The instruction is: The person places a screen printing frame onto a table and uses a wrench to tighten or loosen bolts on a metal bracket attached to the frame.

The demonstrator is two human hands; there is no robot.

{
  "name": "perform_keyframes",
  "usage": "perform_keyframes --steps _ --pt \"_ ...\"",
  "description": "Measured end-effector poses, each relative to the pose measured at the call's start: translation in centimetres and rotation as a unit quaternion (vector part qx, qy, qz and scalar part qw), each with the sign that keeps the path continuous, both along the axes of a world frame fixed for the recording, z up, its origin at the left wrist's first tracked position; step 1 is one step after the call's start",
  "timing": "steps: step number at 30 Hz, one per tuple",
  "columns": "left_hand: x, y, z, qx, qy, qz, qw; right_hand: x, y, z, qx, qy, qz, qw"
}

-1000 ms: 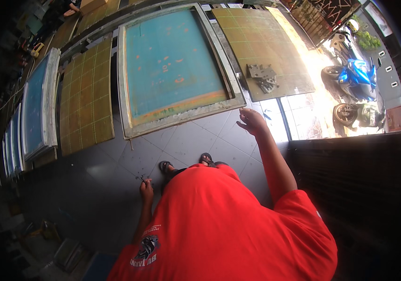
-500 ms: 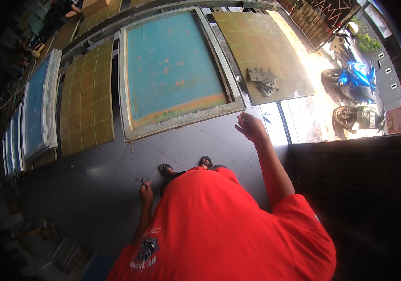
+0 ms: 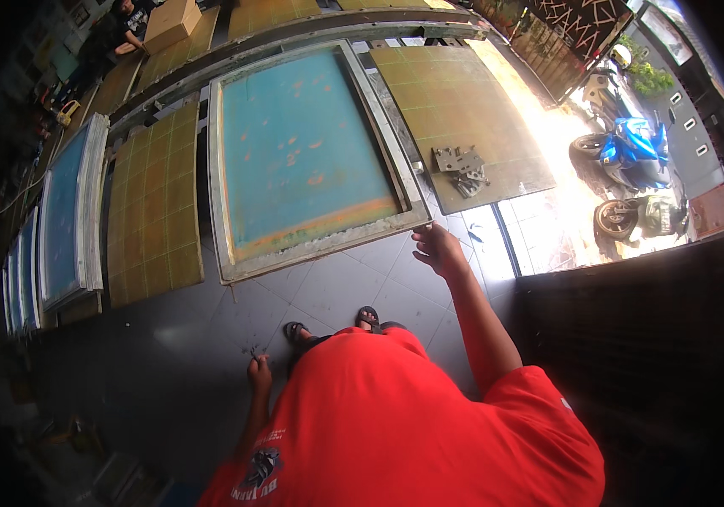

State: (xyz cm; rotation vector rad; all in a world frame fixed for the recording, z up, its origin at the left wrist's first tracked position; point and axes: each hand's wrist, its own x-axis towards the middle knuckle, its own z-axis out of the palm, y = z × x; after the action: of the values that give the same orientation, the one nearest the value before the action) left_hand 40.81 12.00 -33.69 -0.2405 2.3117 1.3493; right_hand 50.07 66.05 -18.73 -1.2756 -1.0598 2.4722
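Observation:
A large screen-printing frame point(image 3: 328, 245) with blue-green mesh and orange marks lies flat in front of me. At its near right corner is my right hand point(image 3: 441, 252), fingers bent, with fingertips gripping the corner edge. My left hand point(image 3: 259, 372) hangs low beside my body, away from the frame. It is closed on a small dark object point(image 3: 253, 355), too small and dim to name. Right of the frame, a brown printing board point(image 3: 472, 93) carries a pile of grey metal brackets point(image 3: 463, 169). Another brown board point(image 3: 155, 203), with a yellow-green grid, lies left of the frame.
Several more screens point(image 3: 66, 215) stand stacked at the left. Behind the bench rail a person point(image 3: 130, 29) is near a cardboard box point(image 3: 170, 24). Outside the bright doorway at right are a blue motorcycle point(image 3: 636, 152) and a gate point(image 3: 539, 42). Grey tiles point(image 3: 362, 279) cover the floor.
My right hand has come up against the near right corner of the frame. My left hand stays low with the dark object. The whole view has shifted slightly downward in the picture.

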Motion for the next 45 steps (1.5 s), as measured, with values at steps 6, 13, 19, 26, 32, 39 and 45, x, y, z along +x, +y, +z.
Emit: perform_keyframes --steps 6,13,19,26,32,39,45 --pt "0.0 -0.1 -0.4 -0.030 0.034 -0.030 0.998 0.6 0.4 -0.3 -0.010 0.002 0.045 0.999" --pt "-0.6 -0.9 -1.5 -0.054 0.040 -0.062 0.996 1.0 0.9 -1.2 0.007 0.056 0.033 0.998" --pt "-0.1 -1.4 -1.6 -0.114 0.077 -0.087 0.987 -0.5 -1.3 0.6 0.316 -0.137 -0.014 0.939" --pt "0.3 -1.3 -2.9 -0.074 0.077 -0.079 0.991 -0.1 -1.3 -0.2 -0.014 0.032 -0.024 0.999" --pt "1.2 -2.7 -5.2 -0.063 0.037 -0.037 0.997 2.2 0.1 -2.4 -0.074 0.060 0.010 0.995" --pt "1.4 -2.6 -2.2 -0.134 0.048 -0.069 0.987 4.2 6.2 -0.5 0.293 -0.081 -0.117 0.945" --pt "0.1 -3.8 -1.7 -0.125 0.024 -0.051 0.991 -0.9 13.9 0.5 0.168 0.114 -0.203 0.958"
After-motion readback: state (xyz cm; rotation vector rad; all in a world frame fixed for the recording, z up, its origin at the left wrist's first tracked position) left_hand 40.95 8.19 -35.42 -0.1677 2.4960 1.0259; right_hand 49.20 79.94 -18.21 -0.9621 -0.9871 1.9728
